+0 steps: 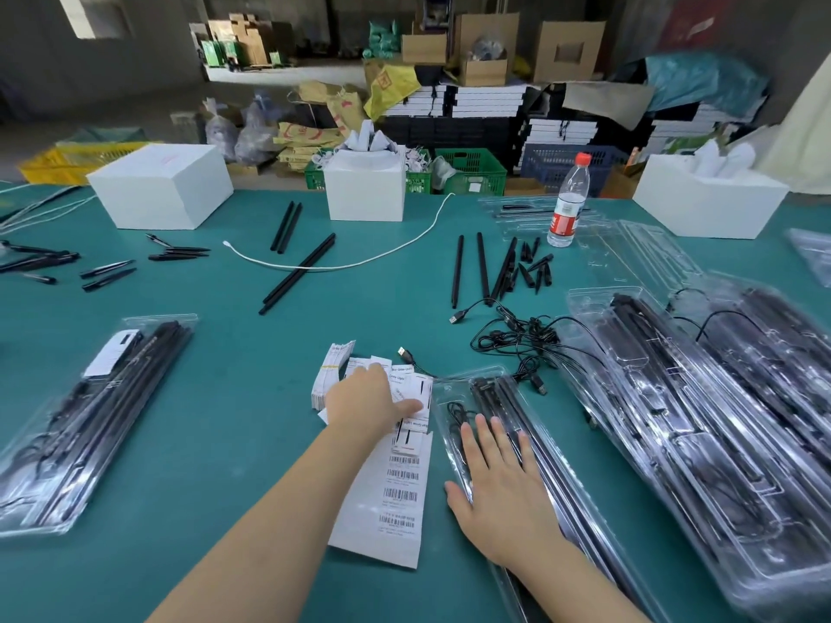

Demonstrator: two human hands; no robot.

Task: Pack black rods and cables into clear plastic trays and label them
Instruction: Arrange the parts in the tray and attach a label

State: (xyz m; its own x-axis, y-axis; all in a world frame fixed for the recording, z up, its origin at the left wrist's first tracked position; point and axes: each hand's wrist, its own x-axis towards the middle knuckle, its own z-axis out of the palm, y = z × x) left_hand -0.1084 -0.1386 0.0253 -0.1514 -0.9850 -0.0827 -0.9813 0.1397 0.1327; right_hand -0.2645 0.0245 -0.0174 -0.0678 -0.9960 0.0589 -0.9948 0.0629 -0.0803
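Note:
A clear plastic tray (454,393) with black rods and a coiled cable inside lies in front of me. My right hand (499,483) lies flat on its lid, fingers straight. My left hand (366,402) reaches over a pile of white labels (335,366), its thumb touching one label; whether it pinches the label I cannot tell. A long sheet of barcode stickers (395,501) lies between my arms. Loose black rods (299,274) and a tangle of black cables (517,335) lie further back on the green table.
Packed trays are stacked at the right (701,420) and one lies at the left (90,420). Three white boxes (364,186) and a water bottle (569,204) stand at the back. A white cord (359,263) curves across the middle. Short black spikes (535,263) lie nearby.

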